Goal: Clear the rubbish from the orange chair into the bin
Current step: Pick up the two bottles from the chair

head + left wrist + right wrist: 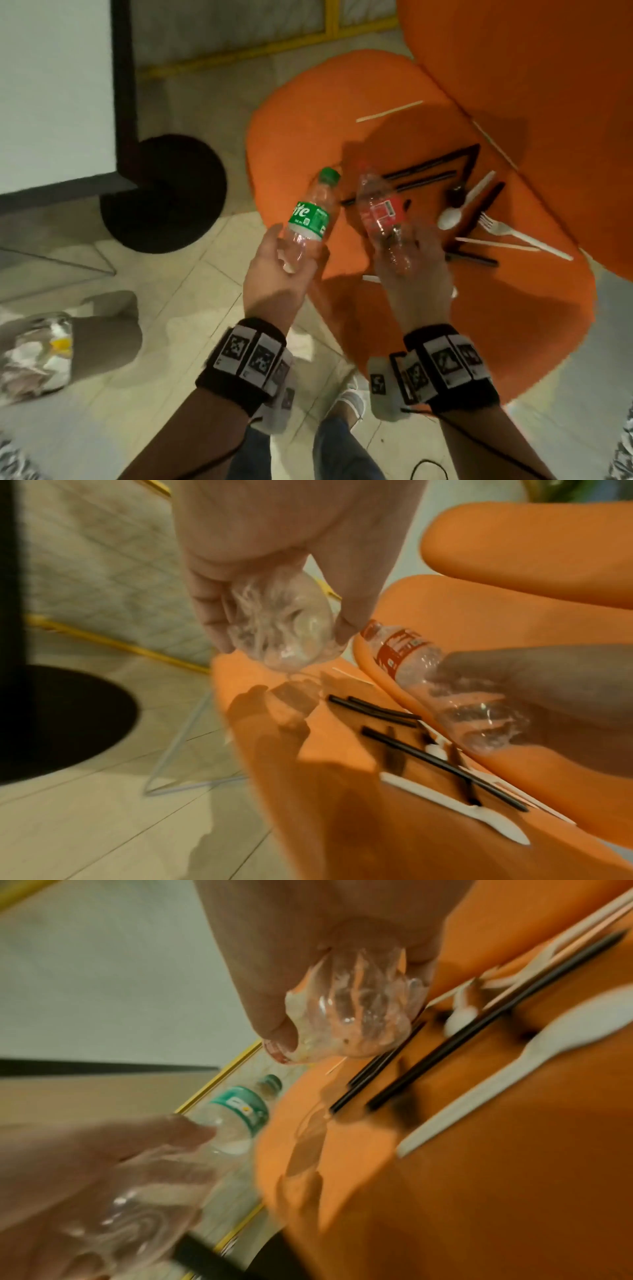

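My left hand point(297, 251) grips the lower half of a clear bottle with a green label and cap point(311, 214), held up at the left edge of the orange chair point(291, 144). My right hand point(399, 251) grips a clear bottle with a red label point(378, 210) above the seat. The left wrist view shows the green bottle's base point(284, 631) between thumb and fingers. In the right wrist view the red bottle's base point(356, 1015) is held the same way. Black straws point(428, 166), a white spoon point(460, 207), a white fork point(520, 236) and pale sticks point(388, 111) lie on the seat.
A tan bin point(102, 335) with crumpled wrappers at its mouth sits on the tiled floor at the lower left. A black round stand base point(164, 195) with a white panel point(51, 85) stands left of the chair. My feet point(346, 401) are just below the hands.
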`<state>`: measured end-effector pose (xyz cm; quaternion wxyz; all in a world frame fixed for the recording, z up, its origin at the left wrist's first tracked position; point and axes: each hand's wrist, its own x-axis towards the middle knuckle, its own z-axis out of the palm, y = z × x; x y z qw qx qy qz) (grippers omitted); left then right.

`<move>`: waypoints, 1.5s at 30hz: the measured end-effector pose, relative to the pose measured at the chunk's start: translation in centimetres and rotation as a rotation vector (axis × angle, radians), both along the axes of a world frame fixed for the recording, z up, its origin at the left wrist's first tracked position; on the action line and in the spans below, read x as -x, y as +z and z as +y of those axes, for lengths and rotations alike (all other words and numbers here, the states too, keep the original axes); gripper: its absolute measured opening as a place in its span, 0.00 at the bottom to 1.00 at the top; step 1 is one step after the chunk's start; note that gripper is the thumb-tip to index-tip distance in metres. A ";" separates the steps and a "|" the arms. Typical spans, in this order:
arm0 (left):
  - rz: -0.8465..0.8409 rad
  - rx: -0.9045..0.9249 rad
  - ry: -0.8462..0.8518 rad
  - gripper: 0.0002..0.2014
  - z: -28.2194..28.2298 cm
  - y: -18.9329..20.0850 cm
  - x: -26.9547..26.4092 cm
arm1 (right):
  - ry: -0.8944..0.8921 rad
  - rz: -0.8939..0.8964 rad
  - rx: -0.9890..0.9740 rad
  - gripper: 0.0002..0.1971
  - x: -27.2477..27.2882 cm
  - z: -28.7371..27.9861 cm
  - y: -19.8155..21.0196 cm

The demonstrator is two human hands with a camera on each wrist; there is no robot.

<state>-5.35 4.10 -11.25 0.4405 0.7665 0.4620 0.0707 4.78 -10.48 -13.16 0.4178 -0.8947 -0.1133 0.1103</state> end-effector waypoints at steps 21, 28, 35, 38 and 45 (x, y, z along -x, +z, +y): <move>0.374 0.332 0.858 0.27 27.5 -7.6 48.2 | 1.047 0.328 0.367 0.32 40.7 42.7 -4.6; 0.505 0.308 0.510 0.27 34.1 -11.8 52.1 | 1.323 -0.003 0.595 0.26 48.7 54.8 -9.0; 0.603 0.353 0.172 0.26 36.9 -18.7 52.5 | 1.523 -0.229 0.820 0.21 51.5 60.6 -14.2; 0.666 0.299 0.040 0.21 37.3 -20.9 52.7 | 1.584 -0.290 0.883 0.19 52.4 61.4 -16.5; 0.663 0.197 -0.124 0.31 37.0 -23.6 54.1 | 1.590 -0.253 0.917 0.23 53.9 61.6 -20.2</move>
